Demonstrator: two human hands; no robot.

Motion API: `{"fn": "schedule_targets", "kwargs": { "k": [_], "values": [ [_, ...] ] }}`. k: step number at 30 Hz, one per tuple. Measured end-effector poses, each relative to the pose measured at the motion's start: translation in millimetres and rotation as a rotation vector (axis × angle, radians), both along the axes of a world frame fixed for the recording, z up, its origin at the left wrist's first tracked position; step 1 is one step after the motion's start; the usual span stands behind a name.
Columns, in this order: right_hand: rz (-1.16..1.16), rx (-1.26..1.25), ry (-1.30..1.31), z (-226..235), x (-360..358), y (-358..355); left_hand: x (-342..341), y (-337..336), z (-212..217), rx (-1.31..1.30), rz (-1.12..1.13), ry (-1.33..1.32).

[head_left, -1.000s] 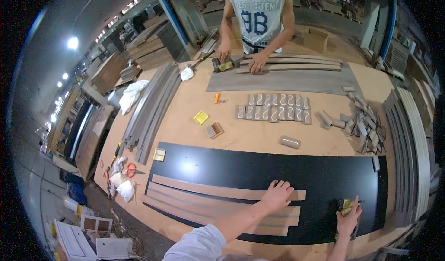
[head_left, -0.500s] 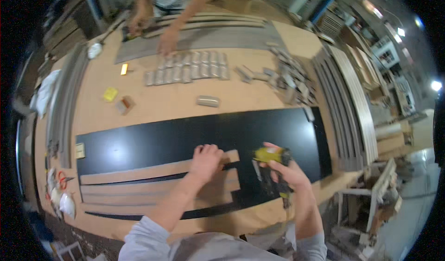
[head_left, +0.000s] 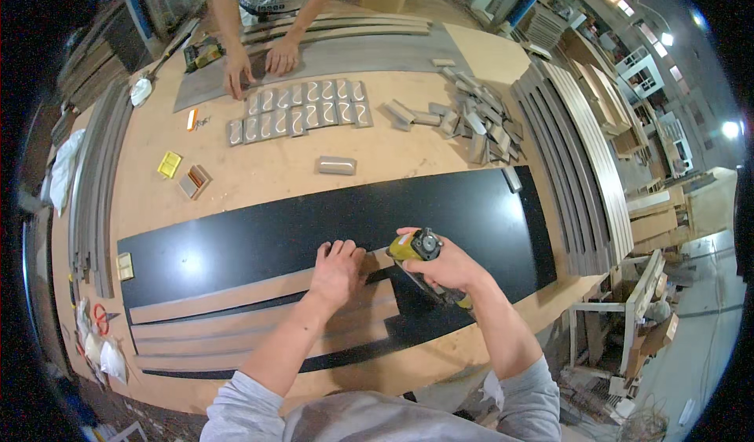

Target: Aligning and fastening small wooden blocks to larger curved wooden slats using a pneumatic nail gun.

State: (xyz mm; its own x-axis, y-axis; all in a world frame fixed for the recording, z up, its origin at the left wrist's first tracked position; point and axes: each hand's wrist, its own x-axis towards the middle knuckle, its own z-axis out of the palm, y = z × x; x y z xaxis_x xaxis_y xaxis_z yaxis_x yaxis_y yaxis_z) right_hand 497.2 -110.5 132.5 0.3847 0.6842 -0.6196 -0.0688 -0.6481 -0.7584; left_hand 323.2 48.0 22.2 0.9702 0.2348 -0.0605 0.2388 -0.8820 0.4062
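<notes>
My left hand (head_left: 338,275) is closed over the far wooden strip (head_left: 228,297) near its right end, fingers bent across its far edge. The strip lies on a long black panel (head_left: 259,234), slightly apart from several similar strips (head_left: 259,333) on the near side. In my right hand (head_left: 452,267) is a yellow and black nail gun (head_left: 410,247), tilted, its front beside the right end of the held strip. Whether its nose touches the wood, I cannot tell. My palm and fingers hide part of its grip.
Across the table, a co-worker's hands (head_left: 283,55) are by rows of grey blocks (head_left: 298,113) bearing white squiggles. Loose blocks (head_left: 487,120) are heaped at the far right. Long strips are stacked along both sides (head_left: 577,167). Orange scissors (head_left: 102,319) lie at the left edge.
My right hand has brought the nail gun left, closer to the strip's end, and turned it. The co-worker has let go of another nail gun, and both their hands are now near the blocks.
</notes>
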Motion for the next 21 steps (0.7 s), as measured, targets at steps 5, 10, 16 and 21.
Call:
{"fn": "schedule_targets", "kwargs": {
  "k": [5,10,16,21],
  "values": [
    [0.022,-0.048,-0.029,2,-1,4,-1,0,6,0.024,-0.010,0.015],
    [-0.004,-0.047,-0.018,7,-8,5,1,2,-2,0.036,0.019,0.042],
    [0.046,-0.114,0.023,8,-14,-11,2,-1,-2,0.079,0.023,-0.006],
    [0.026,-0.118,-0.004,8,-19,-9,-1,0,-3,0.055,0.021,-0.024]
  ]
}}
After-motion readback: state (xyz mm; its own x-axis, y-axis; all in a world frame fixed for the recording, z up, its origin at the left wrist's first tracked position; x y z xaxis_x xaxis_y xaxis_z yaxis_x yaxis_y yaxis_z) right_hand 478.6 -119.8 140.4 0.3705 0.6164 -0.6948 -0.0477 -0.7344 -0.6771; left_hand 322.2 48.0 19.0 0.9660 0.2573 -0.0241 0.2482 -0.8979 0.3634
